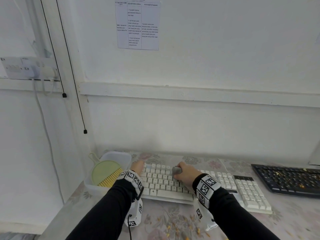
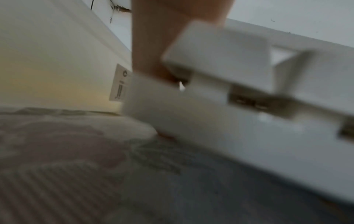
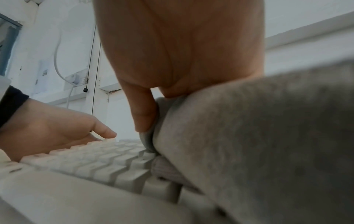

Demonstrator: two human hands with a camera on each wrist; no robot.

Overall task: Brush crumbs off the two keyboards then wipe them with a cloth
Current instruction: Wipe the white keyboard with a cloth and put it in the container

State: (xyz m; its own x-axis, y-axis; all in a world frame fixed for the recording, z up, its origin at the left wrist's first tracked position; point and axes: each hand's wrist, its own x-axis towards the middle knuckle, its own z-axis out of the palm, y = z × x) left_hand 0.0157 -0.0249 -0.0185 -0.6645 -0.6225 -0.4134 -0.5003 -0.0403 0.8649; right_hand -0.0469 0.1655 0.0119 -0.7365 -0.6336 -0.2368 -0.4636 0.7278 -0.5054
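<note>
On the white keyboard [image 1: 173,184], right hand [image 1: 186,173] grips cloth [image 1: 176,170].

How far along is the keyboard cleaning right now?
Likely done: brushing the white keyboard; its keys show no crumbs, and the brush lies in the tub. In hand: the right hand wipes it with the grey cloth while the left hand steadies its far left corner. Left: the black keyboard still carries yellow crumbs, so it needs brushing and wiping.
</note>
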